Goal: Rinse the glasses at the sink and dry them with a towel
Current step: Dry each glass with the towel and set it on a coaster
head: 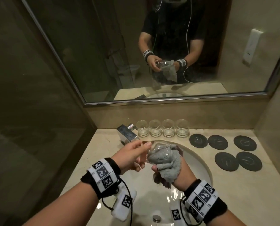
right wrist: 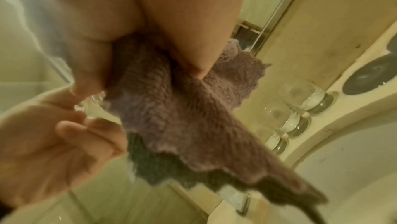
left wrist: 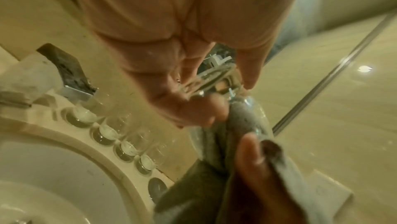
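My left hand [head: 136, 156] grips a clear glass [head: 160, 150] by its base, tipped sideways over the sink [head: 199, 162]. My right hand [head: 171, 168] holds a grey towel [head: 165, 163] bunched up and pushed into the glass's mouth. In the left wrist view my fingers [left wrist: 193, 109] curl round the glass base [left wrist: 217, 78], with the towel [left wrist: 214, 151] below. The right wrist view shows the towel [right wrist: 178, 109] hanging from my hand; the glass rim [right wrist: 96, 110] peeks out beside it.
Several clean-looking glasses [head: 163, 128] stand in a row behind the basin, next to the chrome tap [head: 127, 132]. Several dark round coasters [head: 225, 150] lie on the counter at right. A mirror [head: 152, 46] fills the wall behind. The drain plug [head: 156, 218] sits in the basin.
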Motion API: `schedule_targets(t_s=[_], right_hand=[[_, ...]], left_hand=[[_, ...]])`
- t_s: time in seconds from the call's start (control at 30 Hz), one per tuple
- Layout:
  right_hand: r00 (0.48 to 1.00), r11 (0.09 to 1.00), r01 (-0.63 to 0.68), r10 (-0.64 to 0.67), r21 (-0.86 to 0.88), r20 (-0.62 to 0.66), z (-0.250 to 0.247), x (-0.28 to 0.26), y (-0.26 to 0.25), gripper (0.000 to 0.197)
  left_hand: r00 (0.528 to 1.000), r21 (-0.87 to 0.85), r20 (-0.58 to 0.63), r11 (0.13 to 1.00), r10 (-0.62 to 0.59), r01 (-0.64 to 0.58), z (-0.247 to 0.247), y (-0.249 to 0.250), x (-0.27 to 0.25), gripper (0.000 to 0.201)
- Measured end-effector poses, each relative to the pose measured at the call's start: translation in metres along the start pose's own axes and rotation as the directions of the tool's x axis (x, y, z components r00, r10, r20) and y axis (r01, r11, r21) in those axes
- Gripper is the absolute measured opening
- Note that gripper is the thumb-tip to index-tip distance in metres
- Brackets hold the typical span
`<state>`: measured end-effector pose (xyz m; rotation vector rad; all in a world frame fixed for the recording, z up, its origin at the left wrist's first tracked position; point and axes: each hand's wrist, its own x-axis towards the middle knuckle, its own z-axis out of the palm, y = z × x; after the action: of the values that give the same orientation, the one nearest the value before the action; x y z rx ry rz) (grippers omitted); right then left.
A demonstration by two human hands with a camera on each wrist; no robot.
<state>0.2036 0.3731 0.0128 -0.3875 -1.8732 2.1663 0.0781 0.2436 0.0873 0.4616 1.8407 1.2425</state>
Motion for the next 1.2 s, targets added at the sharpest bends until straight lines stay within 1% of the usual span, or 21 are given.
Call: schedule_targets(t_s=[0.1, 0.17, 0.23, 0.27, 0.3, 0.37, 0.4, 0.43, 0.5, 0.6, 0.63, 0.7, 0.77, 0.83, 0.87, 0.9, 0.93, 1.0, 1.07, 1.13, 1.2], right_hand=[[1.000, 0.994, 0.028, -0.029, 0.108, 0.003, -0.002, 0.004, -0.009, 0.107], [0.995, 0.962, 0.068, -0.085, 0.265, 0.053, -0.005, 0.009, -0.005, 0.096], [0.996, 0.897, 0.015, -0.053, 0.443, 0.073, -0.005, 0.007, -0.007, 0.086], [0.994, 0.890, 0.021, -0.068, 0.455, 0.088, -0.007, 0.008, -0.004, 0.086], [0.995, 0.898, 0.043, -0.079, 0.438, 0.063, -0.007, 0.004, -0.004, 0.088], [0.993, 0.945, 0.108, -0.116, 0.310, 0.007, -0.008, 0.005, -0.010, 0.084], [0.993, 0.963, 0.112, -0.114, 0.245, -0.008, -0.010, 0.005, -0.014, 0.072], [0.994, 0.970, 0.101, -0.105, 0.221, 0.006, -0.011, 0.006, -0.015, 0.056], [0.985, 0.951, 0.127, -0.155, 0.280, 0.080, -0.014, 0.004, -0.015, 0.036], [0.983, 0.806, -0.054, -0.061, 0.590, 0.173, -0.015, 0.005, -0.005, 0.065], [0.984, 0.785, -0.075, -0.043, 0.615, 0.175, -0.016, 0.005, -0.003, 0.070], [0.992, 0.847, -0.031, -0.038, 0.531, 0.120, -0.016, 0.005, -0.004, 0.073], [0.997, 0.944, 0.041, -0.062, 0.326, 0.054, -0.014, 0.004, -0.012, 0.054], [0.998, 0.955, 0.001, -0.019, 0.297, 0.057, -0.013, 0.006, -0.018, 0.039], [0.994, 0.951, 0.006, -0.039, 0.309, 0.101, -0.014, 0.005, -0.019, 0.044], [0.989, 0.910, -0.007, -0.054, 0.414, 0.137, -0.015, 0.004, -0.020, 0.058], [0.985, 0.789, -0.099, -0.007, 0.606, 0.171, -0.016, 0.002, -0.023, 0.072], [0.968, 0.564, -0.232, 0.054, 0.793, 0.245, -0.019, -0.001, -0.027, 0.091], [0.968, 0.457, -0.248, 0.073, 0.854, 0.241, -0.022, -0.002, -0.030, 0.098], [0.973, 0.405, -0.227, 0.072, 0.885, 0.217, -0.026, 0.000, -0.026, 0.088], [0.973, 0.497, -0.205, 0.007, 0.843, 0.233, -0.026, 0.000, -0.028, 0.062]], left_hand=[[0.975, 0.130, 0.022, 0.967, 0.220, -0.221, 0.001, -0.004, -0.001, 0.033], [0.892, 0.403, 0.096, 0.802, 0.442, -0.441, -0.003, -0.007, 0.000, 0.043], [0.843, 0.554, 0.153, 0.661, 0.517, -0.506, -0.004, -0.008, 0.003, 0.051], [0.857, 0.546, 0.155, 0.680, 0.491, -0.489, -0.004, -0.008, 0.004, 0.051], [0.896, 0.464, 0.139, 0.771, 0.422, -0.436, -0.002, -0.005, 0.004, 0.049], [0.973, 0.105, 0.092, 0.970, 0.210, -0.219, 0.004, 0.002, 0.003, 0.054], [0.988, -0.024, 0.070, 0.990, 0.138, -0.137, 0.004, 0.004, 0.005, 0.057], [0.990, -0.050, 0.056, 0.990, 0.132, -0.129, 0.004, 0.005, 0.005, 0.057], [0.957, 0.123, 0.070, 0.950, 0.282, -0.288, 0.003, 0.004, 0.003, 0.049], [0.840, 0.537, 0.184, 0.663, 0.511, -0.521, -0.003, -0.003, 0.000, 0.051], [0.832, 0.552, 0.204, 0.641, 0.516, -0.533, -0.005, -0.005, 0.002, 0.051], [0.879, 0.411, 0.175, 0.778, 0.444, -0.475, -0.004, -0.003, 0.002, 0.049], [0.950, 0.172, 0.088, 0.935, 0.298, -0.309, -0.001, 0.002, 0.000, 0.044], [0.968, 0.107, 0.051, 0.962, 0.247, -0.251, -0.002, 0.001, 0.001, 0.033], [0.952, 0.177, 0.054, 0.936, 0.300, -0.305, -0.002, 0.000, 0.001, 0.032], [0.919, 0.268, 0.076, 0.879, 0.388, -0.393, -0.003, -0.003, 0.001, 0.036], [0.875, 0.376, 0.122, 0.794, 0.469, -0.478, -0.005, -0.005, 0.000, 0.040], [0.822, 0.483, 0.178, 0.680, 0.540, -0.552, -0.009, -0.009, -0.002, 0.043], [0.838, 0.376, 0.151, 0.753, 0.525, -0.540, -0.008, -0.007, -0.005, 0.042], [0.853, 0.258, 0.112, 0.814, 0.509, -0.520, -0.008, -0.004, -0.009, 0.041], [0.861, 0.237, 0.092, 0.829, 0.500, -0.507, -0.010, -0.004, -0.010, 0.040]])
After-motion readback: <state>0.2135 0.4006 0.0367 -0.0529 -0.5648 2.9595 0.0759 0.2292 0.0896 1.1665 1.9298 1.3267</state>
